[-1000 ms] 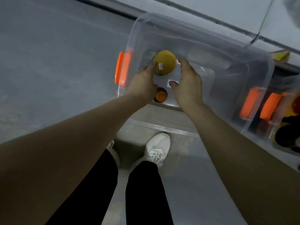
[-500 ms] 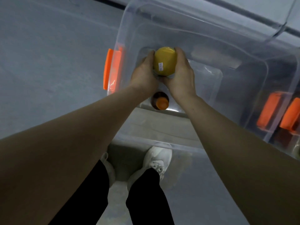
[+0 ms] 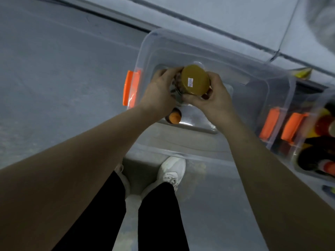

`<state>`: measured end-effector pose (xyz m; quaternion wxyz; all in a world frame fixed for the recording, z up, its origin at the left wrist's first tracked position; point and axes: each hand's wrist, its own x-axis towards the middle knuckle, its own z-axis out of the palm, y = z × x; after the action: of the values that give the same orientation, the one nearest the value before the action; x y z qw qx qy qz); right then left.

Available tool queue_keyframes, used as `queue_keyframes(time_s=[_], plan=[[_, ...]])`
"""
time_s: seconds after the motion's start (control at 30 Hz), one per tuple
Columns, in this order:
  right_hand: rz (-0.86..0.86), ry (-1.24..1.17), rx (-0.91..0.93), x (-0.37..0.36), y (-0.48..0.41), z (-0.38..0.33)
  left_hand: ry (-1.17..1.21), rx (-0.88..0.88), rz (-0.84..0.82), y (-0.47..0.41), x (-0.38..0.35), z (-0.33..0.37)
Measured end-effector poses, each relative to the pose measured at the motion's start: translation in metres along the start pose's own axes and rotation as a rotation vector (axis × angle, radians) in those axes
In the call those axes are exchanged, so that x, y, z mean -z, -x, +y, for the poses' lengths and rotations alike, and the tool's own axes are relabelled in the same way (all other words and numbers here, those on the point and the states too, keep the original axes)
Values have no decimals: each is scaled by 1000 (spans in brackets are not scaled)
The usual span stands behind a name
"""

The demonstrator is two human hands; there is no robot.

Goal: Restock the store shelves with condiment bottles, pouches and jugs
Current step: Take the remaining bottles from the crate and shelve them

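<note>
Tipped since half a second ago: yellow-lidded jar (image 3: 195, 79), its dark side now showing, held inside the clear bin (image 3: 145, 46) on the floor. My left hand (image 3: 159, 93) curls round its side; my right hand (image 3: 212, 98) grips the lid's edge. Orange-capped bottle (image 3: 175, 118): bin bottom, beside my left wrist.

In bin (image 3: 181, 39), jar (image 3: 195, 79) behind small bottle (image 3: 175, 118), second bin (image 3: 301, 142) right
</note>
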<state>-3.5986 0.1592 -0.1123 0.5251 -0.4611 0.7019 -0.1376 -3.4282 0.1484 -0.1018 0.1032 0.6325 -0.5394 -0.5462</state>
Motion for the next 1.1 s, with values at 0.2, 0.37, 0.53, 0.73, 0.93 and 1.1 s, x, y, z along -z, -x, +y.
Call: queue_keyframes(time_s=[0.2, 0.37, 0.53, 0.73, 0.93, 1.1], plan=[[42, -273, -99, 35, 54, -52, 284, 22, -212, 39, 38, 50], [58, -541, -167, 57, 98, -104, 346, 15, -282, 81, 74, 93], [95, -648, -182, 81, 151, -160, 304, -67, -273, 128, 115, 144], [79, -721, -97, 113, 214, -232, 349, -88, -285, 192, 163, 204], [104, -731, -20, 141, 280, -298, 424, -118, -274, 258, 195, 263], [115, -738, 59, 165, 335, -349, 441, -167, -253, 312, 224, 313]])
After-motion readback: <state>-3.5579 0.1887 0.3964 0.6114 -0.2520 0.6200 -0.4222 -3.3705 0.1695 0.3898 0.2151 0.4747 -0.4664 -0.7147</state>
